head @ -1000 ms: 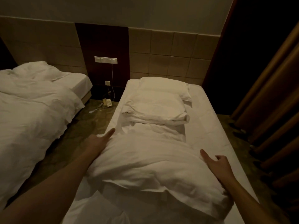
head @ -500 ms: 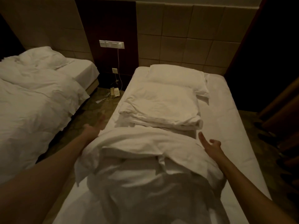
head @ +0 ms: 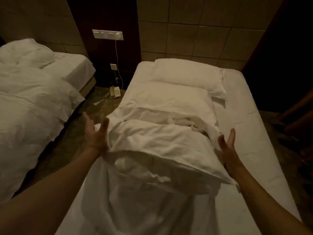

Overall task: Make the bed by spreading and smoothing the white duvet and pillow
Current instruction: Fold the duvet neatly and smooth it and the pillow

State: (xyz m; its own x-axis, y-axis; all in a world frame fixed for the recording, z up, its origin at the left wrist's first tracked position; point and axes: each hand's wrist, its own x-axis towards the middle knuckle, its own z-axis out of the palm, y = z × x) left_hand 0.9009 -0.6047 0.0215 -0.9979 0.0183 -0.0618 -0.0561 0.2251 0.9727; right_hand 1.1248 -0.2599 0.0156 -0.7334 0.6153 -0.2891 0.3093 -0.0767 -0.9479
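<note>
Flanking bunched duvet (head: 160,143) mid-bed with my left hand (head: 95,133) and right hand (head: 227,145), fingers straight, nothing gripped (left touching edge). Pillow (head: 186,75) at headboard. Soft, light, floppy; I'd pinch near corners.

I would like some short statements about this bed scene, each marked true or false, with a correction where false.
1. Both hands are open, one at each side of the bunched duvet. True.
2. The right hand grips the pillow. False: it holds nothing; the pillow lies at the head of the bed.
3. A telephone lies on the floor between the beds. True.
4. The duvet covers the whole mattress. False: the sheet at the right is bare.
5. The left hand touches the duvet's edge. True.
</note>
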